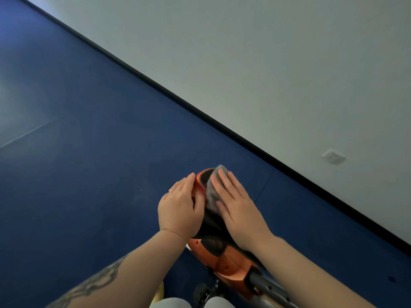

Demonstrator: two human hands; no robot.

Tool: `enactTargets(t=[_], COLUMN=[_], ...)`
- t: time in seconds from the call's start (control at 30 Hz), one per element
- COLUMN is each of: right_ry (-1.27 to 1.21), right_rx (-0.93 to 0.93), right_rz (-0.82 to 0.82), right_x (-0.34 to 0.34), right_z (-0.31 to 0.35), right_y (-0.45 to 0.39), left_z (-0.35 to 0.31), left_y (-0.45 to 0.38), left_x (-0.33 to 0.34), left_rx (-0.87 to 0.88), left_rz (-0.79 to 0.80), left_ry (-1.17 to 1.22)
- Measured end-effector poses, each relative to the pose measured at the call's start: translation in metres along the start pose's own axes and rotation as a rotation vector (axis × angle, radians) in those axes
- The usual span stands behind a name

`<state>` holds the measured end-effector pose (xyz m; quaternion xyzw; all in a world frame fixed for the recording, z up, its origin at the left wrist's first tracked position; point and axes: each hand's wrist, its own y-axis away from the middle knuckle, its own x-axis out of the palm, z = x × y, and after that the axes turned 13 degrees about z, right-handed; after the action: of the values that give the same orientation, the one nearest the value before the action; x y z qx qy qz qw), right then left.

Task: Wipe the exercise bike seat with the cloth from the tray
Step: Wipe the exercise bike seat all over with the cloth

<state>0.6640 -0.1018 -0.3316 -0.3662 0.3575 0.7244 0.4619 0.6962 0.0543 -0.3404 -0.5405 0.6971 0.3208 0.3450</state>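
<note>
The exercise bike seat (203,180) is orange with a black top and sits low in the middle of the view. A grey cloth (214,190) lies on the seat's black top. My right hand (235,203) lies flat on the cloth, fingers stretched out, pressing it onto the seat. My left hand (180,207) rests along the seat's left orange edge, fingers together, holding the side. The orange bike body (224,261) and a grey post (266,287) run toward me below the hands. No tray is in view.
Blue floor (89,152) spreads to the left and around the bike. A grey wall (266,63) with a black skirting strip (200,112) runs diagonally on the right, with a white socket (333,156) low on it. My knees (191,303) show at the bottom edge.
</note>
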Motion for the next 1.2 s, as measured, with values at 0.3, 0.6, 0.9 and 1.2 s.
enactTargets(t=[0.3, 0.6, 0.9, 1.2], right_ry=[-0.120, -0.228, -0.205, -0.139], right_rx=[0.168, 0.227, 0.119, 0.251], right_rz=[0.006, -0.029, -0.027, -0.033], right_x=[-0.014, -0.008, -0.002, -0.011], right_z=[0.009, 0.005, -0.001, 0.011], right_y=[-0.048, -0.036, -0.019, -0.059], left_z=[0.001, 0.002, 0.003, 0.003], left_y=[0.003, 0.003, 0.005, 0.007], left_x=[-0.003, -0.004, -0.002, -0.002], left_rx=[0.080, 0.141, 0.150, 0.155], left_rz=[-0.074, -0.100, -0.119, -0.113], left_ry=[0.064, 0.106, 0.130, 0.116])
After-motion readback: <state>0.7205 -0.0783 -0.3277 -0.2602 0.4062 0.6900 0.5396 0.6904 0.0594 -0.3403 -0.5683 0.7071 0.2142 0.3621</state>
